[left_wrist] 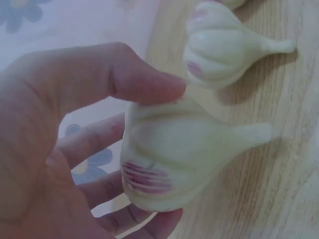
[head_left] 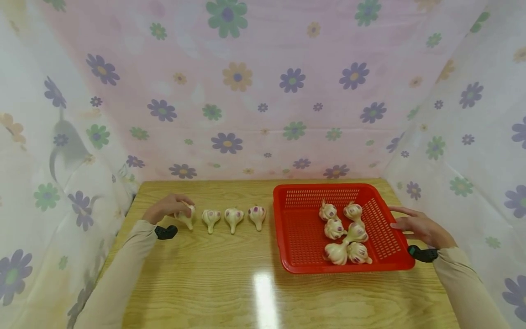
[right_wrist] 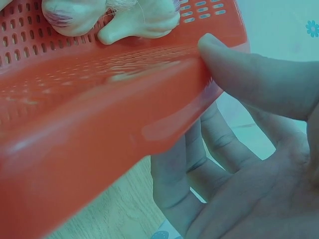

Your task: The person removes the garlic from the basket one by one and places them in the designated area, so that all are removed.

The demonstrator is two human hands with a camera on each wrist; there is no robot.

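Observation:
At the left end of a row on the table, my left hand (head_left: 169, 206) holds a garlic bulb (left_wrist: 169, 149). In the left wrist view its thumb lies on the upper side and the fingers wrap behind and below; the pale neck points away from the palm. Beside it sit three more garlic bulbs, the nearest (head_left: 211, 219), then a middle one (head_left: 234, 219) and a far one (head_left: 257, 216). My right hand (head_left: 427, 230) grips the right side of a red plastic basket (head_left: 302, 228), thumb on the rim and fingers under it. Several garlic bulbs (head_left: 334, 228) lie inside, toward the basket's right.
The wooden table (head_left: 197, 283) carries the row on its left and the basket on its right. A flowered sheet (head_left: 263, 91) hangs behind the table and along both sides. A bright light reflection falls on the tabletop near the front.

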